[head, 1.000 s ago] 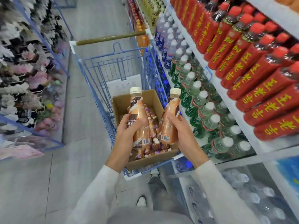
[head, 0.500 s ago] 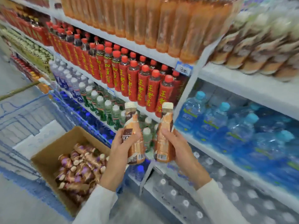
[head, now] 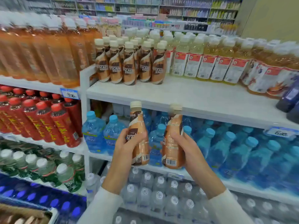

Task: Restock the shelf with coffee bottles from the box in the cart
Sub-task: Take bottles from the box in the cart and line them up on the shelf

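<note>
My left hand (head: 127,147) grips one brown coffee bottle (head: 139,126) with a cream cap, held upright. A second coffee bottle (head: 174,143) stands upright in the grip of my right hand (head: 187,149). Both bottles hang in front of the blue water bottles, just below the white top shelf (head: 186,96). On that shelf several matching coffee bottles (head: 129,62) stand in rows at its left end, with bare shelf in front of them. A corner of the cardboard box (head: 24,214) with more coffee bottles shows at the bottom left.
Orange drink bottles (head: 48,54) fill the shelf to the left, pale yellow tea bottles (head: 210,62) the right. Red bottles (head: 40,118), blue water bottles (head: 234,151) and clear water bottles (head: 153,191) fill the lower shelves. A white upright (head: 84,102) divides the bays.
The view has swung from the cart and box up to the shelves. Both hands have lifted their coffee bottles from above the box to just below the top shelf.
</note>
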The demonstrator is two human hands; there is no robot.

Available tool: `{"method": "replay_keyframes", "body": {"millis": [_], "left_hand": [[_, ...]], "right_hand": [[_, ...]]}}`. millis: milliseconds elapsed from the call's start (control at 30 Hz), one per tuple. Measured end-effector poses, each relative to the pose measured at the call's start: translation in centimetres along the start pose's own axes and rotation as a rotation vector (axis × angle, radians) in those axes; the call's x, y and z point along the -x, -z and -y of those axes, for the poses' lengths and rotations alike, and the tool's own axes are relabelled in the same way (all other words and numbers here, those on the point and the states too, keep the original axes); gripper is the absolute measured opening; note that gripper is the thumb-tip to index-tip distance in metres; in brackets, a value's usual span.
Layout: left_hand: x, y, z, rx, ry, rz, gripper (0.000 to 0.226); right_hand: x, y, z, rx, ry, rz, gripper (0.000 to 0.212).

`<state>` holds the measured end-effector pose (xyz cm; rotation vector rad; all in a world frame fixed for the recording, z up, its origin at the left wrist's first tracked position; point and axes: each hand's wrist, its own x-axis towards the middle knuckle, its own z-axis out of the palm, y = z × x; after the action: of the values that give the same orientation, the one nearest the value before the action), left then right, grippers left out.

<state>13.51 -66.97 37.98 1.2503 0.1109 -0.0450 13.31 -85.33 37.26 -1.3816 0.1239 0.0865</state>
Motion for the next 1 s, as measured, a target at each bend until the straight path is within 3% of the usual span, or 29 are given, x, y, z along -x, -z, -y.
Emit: {"method": "replay_keyframes", "body": {"millis": [367, 500, 567, 700, 1000], "left_hand": [[-5.2, -12.1, -2.7, -0.166, -0.130, 0.149, 0.043], [-7.8, -15.1, -4.5, -0.233, -0.248, 0.181, 0.029], [-9.2, -16.0, -5.1, -0.250, -0.302, 0.198, 0.031], [-11.8, -16.7, -5.3, -0.292, -0.386, 0.223, 0.043], [-15.8, -15.7, -4.1, -0.398, -0.391, 0.231, 0.051]], "right_hand": [[-3.0, 9.1, 8.3, -0.054, 0.191, -0.147, 0.046], [-4.5, 9.5, 11.0, 0.027, 0.279, -0.214, 0.032], [-5.5, 9.7, 11.7, 0.060, 0.320, -0.238, 0.025], [-7.6, 9.5, 12.7, 0.111, 0.346, -0.272, 0.034], [-11.2, 9.6, 11.0, 0.183, 0.368, -0.296, 0.028]]}}
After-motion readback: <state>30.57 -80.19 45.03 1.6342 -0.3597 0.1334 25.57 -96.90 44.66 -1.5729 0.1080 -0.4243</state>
